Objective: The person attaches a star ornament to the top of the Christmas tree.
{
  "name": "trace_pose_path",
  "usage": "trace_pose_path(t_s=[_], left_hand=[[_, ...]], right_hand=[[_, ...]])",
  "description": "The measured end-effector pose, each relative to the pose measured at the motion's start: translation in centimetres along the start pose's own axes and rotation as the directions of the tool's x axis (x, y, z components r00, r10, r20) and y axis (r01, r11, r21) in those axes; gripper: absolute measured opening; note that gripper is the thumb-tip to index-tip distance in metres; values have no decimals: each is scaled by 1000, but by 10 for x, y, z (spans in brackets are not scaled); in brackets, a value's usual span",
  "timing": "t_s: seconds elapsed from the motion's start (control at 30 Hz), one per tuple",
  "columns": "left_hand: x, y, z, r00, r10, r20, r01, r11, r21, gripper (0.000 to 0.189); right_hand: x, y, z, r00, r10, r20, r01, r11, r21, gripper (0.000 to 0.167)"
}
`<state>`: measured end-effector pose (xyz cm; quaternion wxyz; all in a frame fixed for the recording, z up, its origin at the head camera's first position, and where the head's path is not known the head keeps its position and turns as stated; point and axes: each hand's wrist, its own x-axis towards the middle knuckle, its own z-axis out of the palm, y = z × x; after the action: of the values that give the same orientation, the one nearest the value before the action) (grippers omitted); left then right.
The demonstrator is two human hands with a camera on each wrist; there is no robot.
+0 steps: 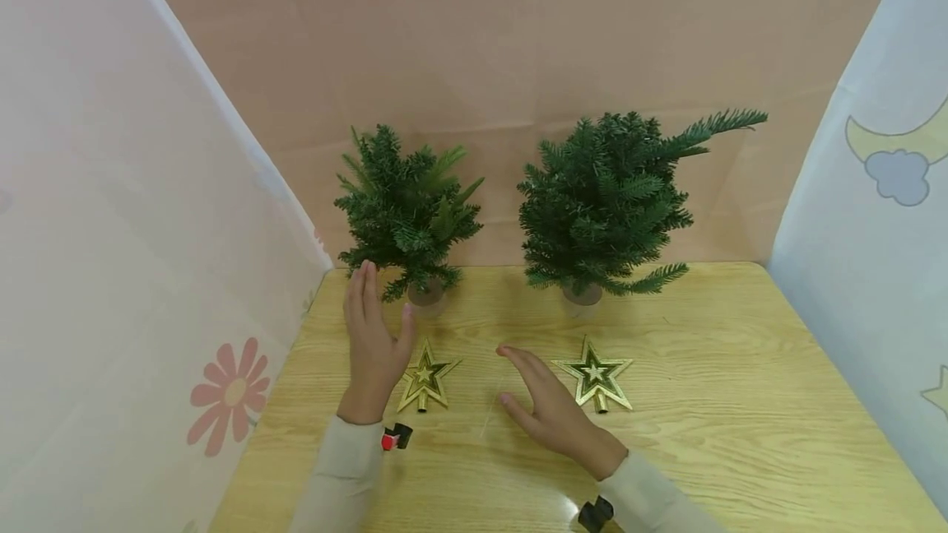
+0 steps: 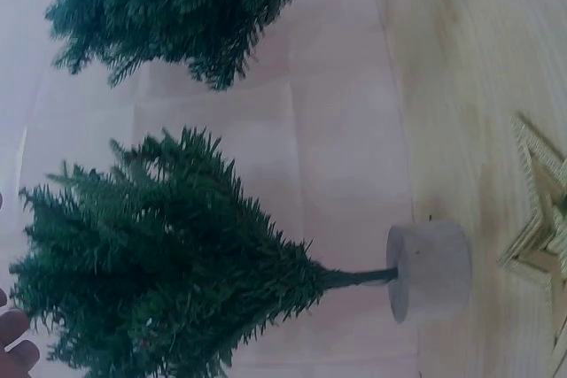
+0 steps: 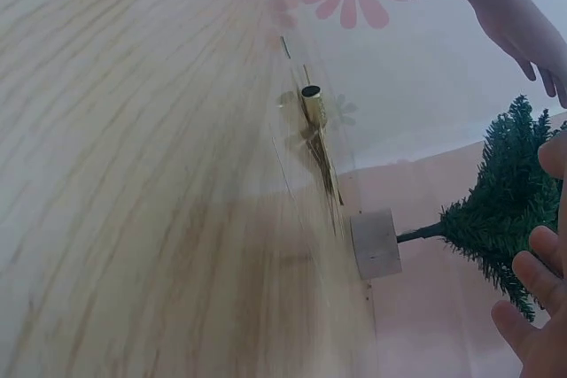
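My left hand is held above the table in front of the smaller green artificial tree, fingers straight and thumb apart, holding nothing. Its fingertips just enter the left wrist view. My right hand hovers between two gold star toppers, thumb and fingers apart, with nothing between them. The left star lies just right of my left hand. Beside my right hand lies the right star, its short tube towards me. Behind it stands the fuller tree, one long branch sticking out to the right.
Each tree stands on a pale round base near the back of the wooden table. A thin pale line shows on the tabletop left of my right hand. Cloth hangs behind and on both sides, including a flower-printed sheet.
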<state>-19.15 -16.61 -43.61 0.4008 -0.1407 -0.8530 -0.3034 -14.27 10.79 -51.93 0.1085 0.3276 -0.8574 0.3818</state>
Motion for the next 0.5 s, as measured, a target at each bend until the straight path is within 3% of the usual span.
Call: trace_pose_path(t_s=[0.17,0.4,0.5], left_hand=[[6,-9,-2,999,-24,-27,23,1000,-19,72],[10,-17,-3,989,-145,11,145,987,-75,74],[12,-25,-2,982,-191,-9,188,975,-119,76]], right_hand=[[1,2,6,1000,3,3,-3,1000,-8,70],[4,2,10,1000,7,10,-7,1000,-12,65],[4,3,11,1000,18,8,-18,1000,-6,66]])
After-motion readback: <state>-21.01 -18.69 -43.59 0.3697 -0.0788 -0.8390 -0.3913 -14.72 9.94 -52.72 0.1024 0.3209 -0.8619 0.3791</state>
